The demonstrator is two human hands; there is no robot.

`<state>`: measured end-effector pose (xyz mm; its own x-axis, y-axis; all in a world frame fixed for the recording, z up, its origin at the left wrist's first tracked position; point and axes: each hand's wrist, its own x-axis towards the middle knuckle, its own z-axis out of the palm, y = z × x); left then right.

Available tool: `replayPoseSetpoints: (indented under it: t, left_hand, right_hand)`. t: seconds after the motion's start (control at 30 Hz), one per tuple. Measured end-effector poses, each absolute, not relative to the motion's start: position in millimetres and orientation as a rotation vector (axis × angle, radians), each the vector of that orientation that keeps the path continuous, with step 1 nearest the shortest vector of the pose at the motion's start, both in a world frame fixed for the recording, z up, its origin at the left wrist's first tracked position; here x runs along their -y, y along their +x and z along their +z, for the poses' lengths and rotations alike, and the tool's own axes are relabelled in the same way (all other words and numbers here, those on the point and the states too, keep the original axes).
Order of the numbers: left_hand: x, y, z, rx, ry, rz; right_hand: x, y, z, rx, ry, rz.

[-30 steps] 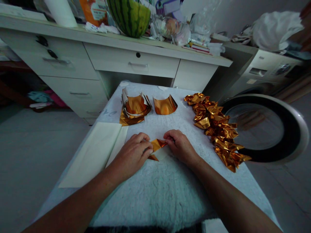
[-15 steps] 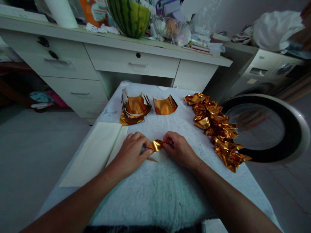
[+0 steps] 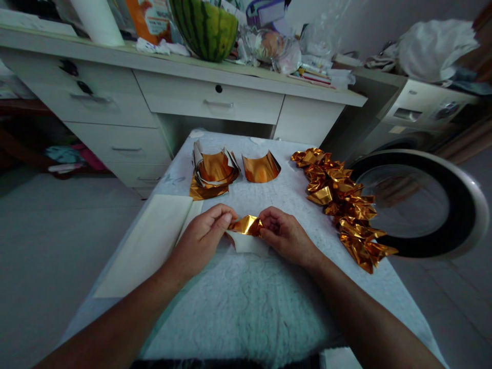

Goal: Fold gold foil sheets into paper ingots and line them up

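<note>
Between my two hands is a sheet of gold foil paper (image 3: 246, 225), partly folded, its pale backing showing below the shiny part. My left hand (image 3: 205, 230) pinches its left end between thumb and fingers. At the right end, my right hand (image 3: 282, 230) grips it with curled fingers. Just beyond lies a single curved gold sheet (image 3: 262, 168), and to its left a stack of curled gold sheets (image 3: 214, 169). A long heap of folded gold foil pieces (image 3: 338, 200) runs down the right side of the cloth-covered table (image 3: 238, 307).
White paper (image 3: 146, 246) lies at the table's left. Behind stands a white counter with drawers (image 3: 215, 105), bearing a cut watermelon (image 3: 205, 31) and plastic bags. A washing machine (image 3: 415, 113) with its round door (image 3: 418, 202) swung open stands at the right.
The foil paper has opened out between my hands, and its pale backing now shows below the gold. My left hand has shifted slightly left and its thumb has turned upward.
</note>
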<state>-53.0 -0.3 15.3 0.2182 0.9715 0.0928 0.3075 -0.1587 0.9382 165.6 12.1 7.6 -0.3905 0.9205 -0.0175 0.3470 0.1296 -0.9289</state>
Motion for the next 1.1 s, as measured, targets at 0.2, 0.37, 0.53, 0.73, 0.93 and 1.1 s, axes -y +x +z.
replayPoseSetpoints:
  t: [0.2, 0.37, 0.53, 0.73, 0.93, 1.1]
  left_hand:
    - [0.2, -49.9, 20.1, -1.156, 1.437, 0.986]
    - [-1.7, -47.1, 16.2, -1.233, 1.459, 1.049]
    - [-1.4, -49.0, 16.5, -1.279, 1.476, 1.004]
    - [-3.4, -55.5, 17.8, -1.286, 1.571, 0.972]
    - [-4.4, -55.0, 18.5, -1.253, 1.556, 0.961]
    - [-4.8, -50.5, 14.0, -1.32, 1.591, 0.971]
  right_hand:
    - [-13.9, 162.5, 3.9, 1.558, -1.203, 1.449]
    - [-12.0, 161.9, 5.1, 1.607, -1.201, 1.46]
    - [-10.4, 162.2, 6.8, 1.733, -1.113, 1.405]
    - [-10.3, 162.4, 7.1, 1.704, -1.102, 1.394]
    - [-10.6, 162.6, 7.4, 1.71, -1.131, 1.399]
    - [-10.4, 162.5, 5.4, 1.861, -1.2, 1.277]
